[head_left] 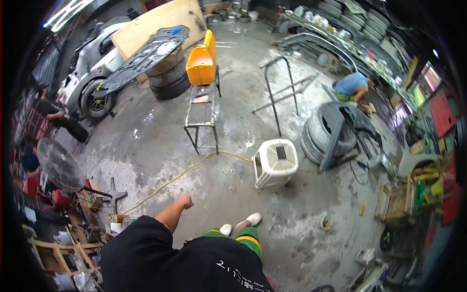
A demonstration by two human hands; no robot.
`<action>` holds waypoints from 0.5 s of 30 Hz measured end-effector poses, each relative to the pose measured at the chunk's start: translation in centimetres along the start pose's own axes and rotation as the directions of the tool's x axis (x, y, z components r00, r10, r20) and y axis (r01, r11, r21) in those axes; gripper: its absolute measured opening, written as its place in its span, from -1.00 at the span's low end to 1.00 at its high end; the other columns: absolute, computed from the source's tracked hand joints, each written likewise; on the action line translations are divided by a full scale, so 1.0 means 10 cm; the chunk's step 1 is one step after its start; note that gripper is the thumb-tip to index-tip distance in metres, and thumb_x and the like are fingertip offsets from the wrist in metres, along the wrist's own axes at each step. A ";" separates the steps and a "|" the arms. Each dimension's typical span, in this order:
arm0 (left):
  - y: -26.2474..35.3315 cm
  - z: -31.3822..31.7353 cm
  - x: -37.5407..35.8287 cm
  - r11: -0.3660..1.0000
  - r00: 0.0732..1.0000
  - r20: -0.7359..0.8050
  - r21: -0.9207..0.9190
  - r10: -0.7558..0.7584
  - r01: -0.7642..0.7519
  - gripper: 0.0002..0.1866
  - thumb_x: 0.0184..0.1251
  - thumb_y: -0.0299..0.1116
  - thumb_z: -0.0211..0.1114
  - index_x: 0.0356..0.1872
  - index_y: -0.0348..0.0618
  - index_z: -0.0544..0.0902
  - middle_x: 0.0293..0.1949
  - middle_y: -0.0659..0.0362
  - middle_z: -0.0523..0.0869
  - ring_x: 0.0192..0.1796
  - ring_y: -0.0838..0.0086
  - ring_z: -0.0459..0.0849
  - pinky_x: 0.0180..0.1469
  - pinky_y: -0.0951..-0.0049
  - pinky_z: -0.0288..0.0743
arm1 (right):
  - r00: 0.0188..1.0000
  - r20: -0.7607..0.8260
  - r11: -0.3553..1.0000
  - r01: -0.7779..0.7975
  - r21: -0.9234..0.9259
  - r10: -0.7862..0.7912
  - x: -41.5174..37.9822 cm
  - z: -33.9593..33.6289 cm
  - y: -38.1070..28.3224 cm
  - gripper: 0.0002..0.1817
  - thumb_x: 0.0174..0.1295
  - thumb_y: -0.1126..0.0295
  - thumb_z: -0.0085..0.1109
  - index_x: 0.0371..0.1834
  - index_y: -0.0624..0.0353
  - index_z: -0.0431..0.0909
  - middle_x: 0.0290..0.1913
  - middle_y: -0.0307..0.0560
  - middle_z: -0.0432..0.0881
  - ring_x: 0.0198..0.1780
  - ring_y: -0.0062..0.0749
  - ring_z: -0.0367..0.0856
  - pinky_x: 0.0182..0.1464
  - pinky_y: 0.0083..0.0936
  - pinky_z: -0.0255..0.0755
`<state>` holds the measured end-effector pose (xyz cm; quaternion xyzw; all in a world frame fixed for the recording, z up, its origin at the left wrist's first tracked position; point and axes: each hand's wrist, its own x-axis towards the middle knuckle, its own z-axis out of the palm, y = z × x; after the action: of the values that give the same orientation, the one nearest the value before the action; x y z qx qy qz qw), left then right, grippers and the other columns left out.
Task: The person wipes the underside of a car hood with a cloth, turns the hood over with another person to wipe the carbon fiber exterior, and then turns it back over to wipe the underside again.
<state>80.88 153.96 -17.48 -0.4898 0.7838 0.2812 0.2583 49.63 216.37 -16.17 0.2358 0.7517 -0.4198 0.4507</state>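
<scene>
My left hand (184, 202) hangs in front of my body at the end of a bent arm, its fingers curled in and nothing showing in them. Below and beyond it, a yellow hose (181, 173) runs across the concrete floor. A white plastic stool (276, 163) stands ahead and to the right, apart from the hand. My right hand is out of view.
A metal frame bench (200, 111) bears an orange bin (201, 65). Stacked tires (170, 87) support a dark panel (146, 56). A co-worker (351, 86) crouches beside rims (316, 136); another person (61, 117) stands left, near a fan (59, 165). Clutter lines both sides.
</scene>
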 end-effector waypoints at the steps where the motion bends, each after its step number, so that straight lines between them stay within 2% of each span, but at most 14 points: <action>1: 0.00 -0.04 -0.10 0.999 0.998 0.042 -0.015 -0.048 0.049 -0.66 0.17 -0.17 0.19 -0.43 -0.24 0.78 -0.36 -0.09 0.79 -0.28 0.09 0.79 -0.10 0.13 0.65 | 0.999 0.043 0.998 -0.004 -0.067 0.007 0.10 0.15 -0.19 -0.75 0.37 0.11 0.13 -0.28 0.04 0.57 -0.44 -0.21 0.56 -0.48 -0.34 0.50 -0.44 -0.37 0.39; 4: 0.10 -0.09 -0.22 0.976 0.984 0.088 -0.145 -0.153 0.165 -0.66 0.20 -0.15 0.22 -0.37 -0.23 0.79 -0.38 -0.03 0.80 -0.31 0.18 0.80 -0.12 0.18 0.66 | 0.987 0.161 0.965 0.015 -0.261 0.028 0.45 0.53 -0.79 -0.75 0.37 0.12 0.13 -0.33 0.05 0.56 -0.49 -0.21 0.54 -0.54 -0.36 0.48 -0.51 -0.40 0.37; 6: 0.31 -0.22 -0.34 0.956 0.984 0.138 -0.254 -0.111 0.143 -0.65 0.22 -0.11 0.27 -0.25 -0.20 0.78 -0.40 -0.02 0.80 -0.30 0.21 0.81 -0.13 0.22 0.66 | 0.977 0.212 0.932 0.050 -0.358 0.029 0.73 0.61 -1.30 -0.74 0.37 0.12 0.13 -0.35 0.05 0.56 -0.53 -0.22 0.53 -0.58 -0.38 0.46 -0.55 -0.42 0.35; 10: 0.66 -0.69 -0.25 0.893 0.967 0.136 -0.372 -0.217 0.252 -0.64 0.25 -0.09 0.32 -0.16 -0.20 0.76 -0.39 -0.02 0.80 -0.32 0.21 0.80 -0.12 0.21 0.66 | 0.965 0.258 0.886 0.160 -0.435 -0.048 1.49 0.60 -2.67 -0.73 0.36 0.14 0.12 -0.41 0.06 0.55 -0.60 -0.22 0.51 -0.66 -0.42 0.43 -0.65 -0.46 0.31; 12: 0.79 -0.96 -0.08 0.844 0.970 0.011 -0.491 -0.242 0.216 -0.66 0.25 -0.10 0.34 -0.17 -0.17 0.76 -0.34 -0.02 0.80 -0.27 0.19 0.79 -0.10 0.21 0.64 | 0.952 0.273 0.867 0.249 -0.431 -0.138 2.06 0.67 -3.57 -0.72 0.36 0.15 0.12 -0.44 0.06 0.55 -0.63 -0.22 0.50 -0.70 -0.43 0.41 -0.69 -0.48 0.29; 13: 0.81 -1.07 0.05 0.833 0.967 0.009 -0.506 -0.256 0.225 -0.66 0.25 -0.10 0.34 -0.17 -0.17 0.76 -0.34 -0.02 0.80 -0.27 0.19 0.79 -0.10 0.21 0.64 | 0.941 0.283 0.852 0.297 -0.431 -0.184 2.34 0.75 -4.06 -0.71 0.36 0.15 0.12 -0.45 0.07 0.55 -0.65 -0.23 0.49 -0.73 -0.44 0.40 -0.72 -0.49 0.29; 14: 0.79 -1.09 0.21 0.827 0.965 -0.068 -0.533 -0.254 0.180 -0.66 0.25 -0.10 0.35 -0.17 -0.16 0.76 -0.31 -0.02 0.80 -0.24 0.18 0.79 -0.10 0.20 0.63 | 0.925 0.334 0.839 0.321 -0.439 -0.179 2.59 0.85 -4.67 -0.69 0.39 0.15 0.13 -0.42 0.11 0.63 -0.62 -0.23 0.54 -0.67 -0.43 0.48 -0.66 -0.41 0.35; 15: 0.78 -1.11 0.35 0.820 0.957 -0.143 -0.557 -0.252 0.133 -0.66 0.26 -0.09 0.35 -0.18 -0.16 0.76 -0.28 -0.02 0.80 -0.21 0.16 0.78 -0.09 0.19 0.62 | 0.900 0.269 0.799 0.431 -0.420 -0.344 2.32 1.08 -5.29 -0.72 0.39 0.20 0.15 -0.42 0.10 0.63 -0.60 -0.23 0.56 -0.67 -0.46 0.47 -0.63 -0.48 0.39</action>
<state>70.93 146.93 -10.51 -0.6466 0.6412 0.4099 0.0525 4.86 178.33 -17.01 -0.0786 0.8190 -0.3281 0.4641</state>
